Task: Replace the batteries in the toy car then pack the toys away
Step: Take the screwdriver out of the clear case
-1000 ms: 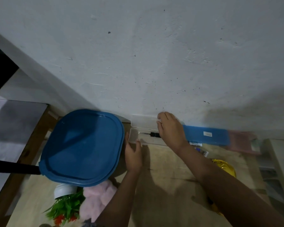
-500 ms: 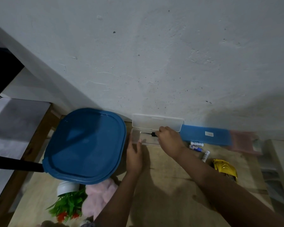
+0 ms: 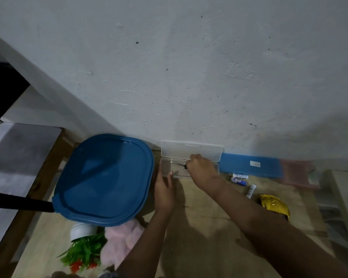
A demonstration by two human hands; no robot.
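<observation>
A clear plastic case (image 3: 191, 151) lies open against the wall, its lid leaning back. My right hand (image 3: 202, 170) is over the case's tray and grips a small screwdriver (image 3: 178, 164) by its black handle, the metal tip pointing left. My left hand (image 3: 163, 189) rests at the tray's front left corner, fingers straight. Three batteries (image 3: 239, 178) lie on the wooden table to the right. A yellow toy car (image 3: 274, 205) sits further right, partly behind my forearm.
A large blue-lidded bin (image 3: 105, 181) fills the left of the table. A blue flat case (image 3: 249, 165) and a pink one (image 3: 299, 174) lie along the wall. A pink plush (image 3: 123, 237) and a potted fake plant (image 3: 84, 245) sit near the front.
My right hand came down from the case's lid, leaving the lid open against the wall, and took hold of the screwdriver in the tray. My left hand stayed at the tray's corner.
</observation>
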